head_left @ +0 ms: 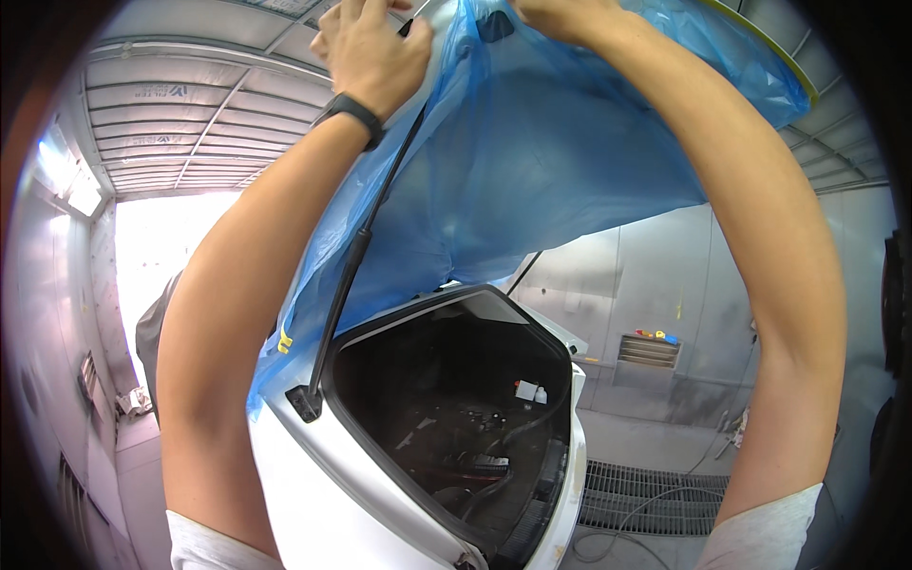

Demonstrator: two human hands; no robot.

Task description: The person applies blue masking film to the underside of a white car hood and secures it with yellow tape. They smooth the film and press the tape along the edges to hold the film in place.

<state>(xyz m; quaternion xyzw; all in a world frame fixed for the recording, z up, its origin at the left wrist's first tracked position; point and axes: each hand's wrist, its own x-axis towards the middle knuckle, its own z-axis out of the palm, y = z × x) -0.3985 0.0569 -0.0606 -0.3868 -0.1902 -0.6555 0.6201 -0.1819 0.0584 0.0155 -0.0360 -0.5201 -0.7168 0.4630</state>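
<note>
Both arms reach up to the raised tailgate of a white car (323, 494), which is draped in thin blue plastic film (570, 142). My left hand (370, 52), wearing a black wristband (353, 116), is at the tailgate's left edge beside the top of a black gas strut (356, 252). Its fingers are bent and closed, partly cut off by the upper edge; what they hold is hidden. Farther right, my right hand (565, 14) is closed on the film near the tailgate's upper edge, its fingertips mostly out of view.
Below the film, the open dark boot (427, 408) holds a small white bottle (541, 394) and loose bits. Yellow tape (285, 340) sticks to the film at left. A hose (627, 522) lies across a floor grate (655, 489). Metal wall panels (665, 275) surround the car.
</note>
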